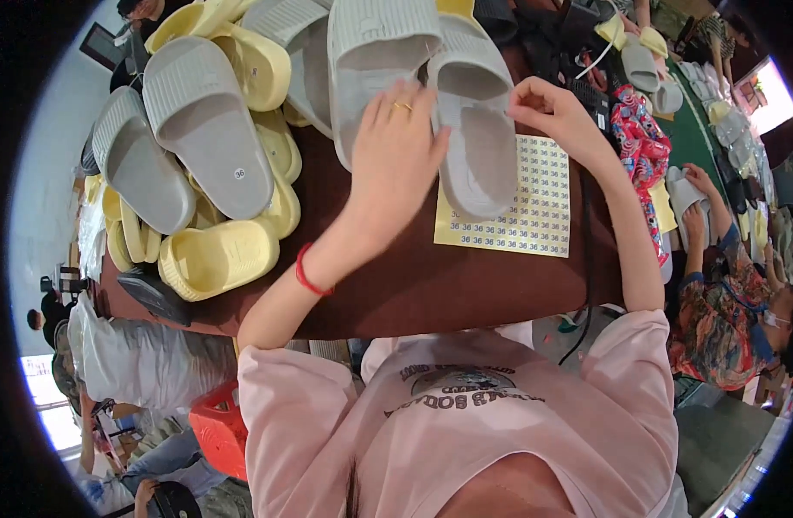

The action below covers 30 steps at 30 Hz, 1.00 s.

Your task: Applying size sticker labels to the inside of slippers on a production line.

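Two light grey slide sandals lie side by side in front of me, toes away. My left hand (401, 142) rests flat on the footbed of the left grey slide (370, 65), fingers stretched out, thumb toward the other slide. My right hand (547, 116) is at the right edge of the right grey slide (478, 164), its thumb and forefinger pinched together. Whatever is between those fingertips is too small to make out. Partly beneath the right slide lies a pale yellow sheet of small printed round stickers (543, 203).
On the left are piled grey slides (211, 142), one with a round sticker on its footbed, and yellow slides (228, 259). Red patterned packets (642, 142) and a black cable (589, 233) lie at right. A co-worker (729, 293) handles a grey slide further right. A red crate (219, 432) stands below left.
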Available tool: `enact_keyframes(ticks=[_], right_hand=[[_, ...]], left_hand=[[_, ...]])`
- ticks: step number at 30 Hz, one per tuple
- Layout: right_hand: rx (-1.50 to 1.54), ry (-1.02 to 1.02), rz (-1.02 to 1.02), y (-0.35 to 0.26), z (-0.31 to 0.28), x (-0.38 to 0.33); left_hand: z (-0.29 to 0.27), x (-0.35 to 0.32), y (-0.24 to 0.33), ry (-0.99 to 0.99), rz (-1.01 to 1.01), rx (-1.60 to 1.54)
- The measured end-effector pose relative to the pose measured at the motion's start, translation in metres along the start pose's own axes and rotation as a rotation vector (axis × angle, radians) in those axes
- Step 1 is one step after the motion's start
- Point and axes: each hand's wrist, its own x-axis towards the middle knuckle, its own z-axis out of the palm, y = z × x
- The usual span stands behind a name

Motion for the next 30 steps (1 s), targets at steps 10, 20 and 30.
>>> enact_keyframes(ticks=[10, 20, 30], right_hand=[[-0.117, -0.338, 0.098, -0.006, 0.014, -0.009], [-0.178, -0.316, 0.136, -0.014, 0.018, -0.011], [-0.229, -0.288, 0.047, -0.012, 0.018, -0.010]], left_hand=[[0.028, -0.052, 0.043, -0.038, 0.545, -0.107], [0.029, -0.052, 0.035, -0.067, 0.464, -0.195], [0.031, -0.049, 0.037, -0.053, 0.360, -0.138]])
